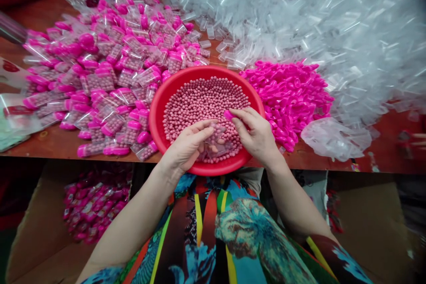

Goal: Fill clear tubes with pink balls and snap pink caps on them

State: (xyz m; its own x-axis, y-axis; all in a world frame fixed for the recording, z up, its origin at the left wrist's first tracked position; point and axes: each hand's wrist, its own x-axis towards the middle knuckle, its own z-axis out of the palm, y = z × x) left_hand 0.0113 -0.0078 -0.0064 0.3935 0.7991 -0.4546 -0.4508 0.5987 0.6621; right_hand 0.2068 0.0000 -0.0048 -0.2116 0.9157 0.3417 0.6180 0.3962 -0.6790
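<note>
A red bowl (159, 111) full of small pink beads (203, 102) sits at the table's front edge. Over its near side my left hand (188, 146) grips a small clear plastic container (216, 135) partly filled with beads. My right hand (256, 135) pinches a pink cap (228, 115) just above the container's mouth. Both hands hover over the beads.
Left of the bowl lies a heap of filled, pink-capped containers (109, 75). Right of it is a pile of loose pink caps (293, 93), with a large mound of empty clear containers (316, 22) behind. A cardboard box (40, 213) below the table holds more filled containers.
</note>
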